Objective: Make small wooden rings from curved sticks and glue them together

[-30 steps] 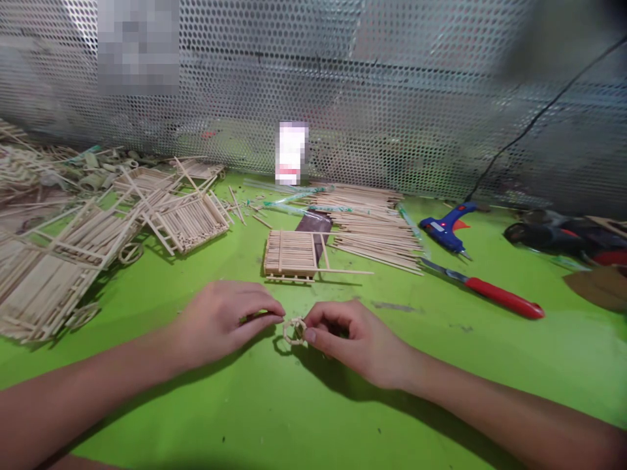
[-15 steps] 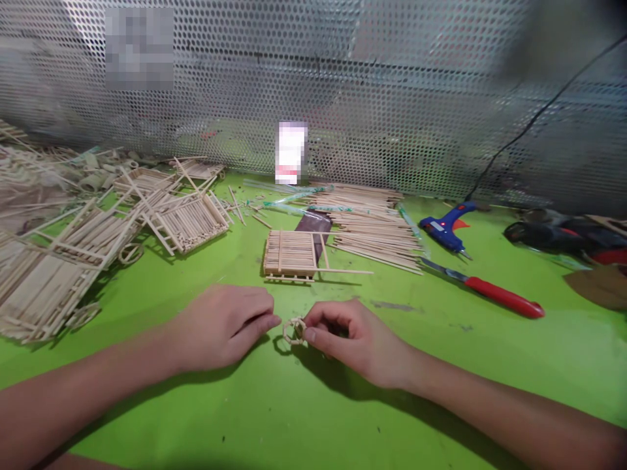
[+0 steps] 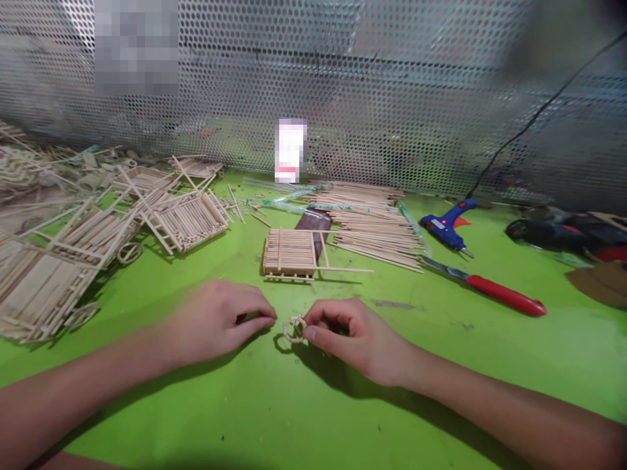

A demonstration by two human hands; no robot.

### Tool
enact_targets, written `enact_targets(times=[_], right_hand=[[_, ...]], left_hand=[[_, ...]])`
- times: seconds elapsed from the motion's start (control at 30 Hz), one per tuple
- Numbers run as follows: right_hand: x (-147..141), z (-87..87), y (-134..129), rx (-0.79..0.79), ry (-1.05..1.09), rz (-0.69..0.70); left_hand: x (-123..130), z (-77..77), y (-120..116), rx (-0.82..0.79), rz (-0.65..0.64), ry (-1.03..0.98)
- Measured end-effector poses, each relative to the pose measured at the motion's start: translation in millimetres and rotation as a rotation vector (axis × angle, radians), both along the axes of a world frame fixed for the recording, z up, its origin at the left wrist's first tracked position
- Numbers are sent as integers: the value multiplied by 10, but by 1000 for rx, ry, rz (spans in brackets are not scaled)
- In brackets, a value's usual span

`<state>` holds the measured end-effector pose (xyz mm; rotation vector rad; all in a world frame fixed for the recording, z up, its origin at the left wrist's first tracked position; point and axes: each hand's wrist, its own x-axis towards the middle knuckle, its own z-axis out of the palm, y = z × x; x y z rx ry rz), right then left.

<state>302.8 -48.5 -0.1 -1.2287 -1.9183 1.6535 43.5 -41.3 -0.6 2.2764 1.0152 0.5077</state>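
Note:
Pinched between the thumb and fingers of my right hand is a small wooden ring made of short stick pieces, held just over the green table. Left of the ring and apart from it, my left hand has its thumb and fingertips pressed together; whatever they hold, if anything, is too small to make out. Beyond both hands lies a small cart body of thin sticks, with longer sticks reaching out to its right.
Several stick carts crowd the left side. Thin loose sticks lie behind the cart body. On the right are a blue glue gun and a red-handled knife. A perforated metal panel stands at the back.
My left hand has shifted slightly and its fingers have changed their bend, with the fingertips a little further left. My right hand and the ring have hardly moved.

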Motion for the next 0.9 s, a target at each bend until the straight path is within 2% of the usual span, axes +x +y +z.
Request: enact_targets(times=[0.17, 0.33, 0.57, 0.9], right_hand=[[-9, 4, 6, -9, 15, -2], [-12, -8, 4, -2, 18, -10], [0, -23, 9, -9, 26, 4], [-8, 9, 7, 3, 12, 6]], left_hand=[[28, 56, -25, -210, 178, -74], [25, 38, -34, -291, 277, -96], [22, 50, -25, -316, 273, -130], [55, 100, -25, -232, 204, 157]])
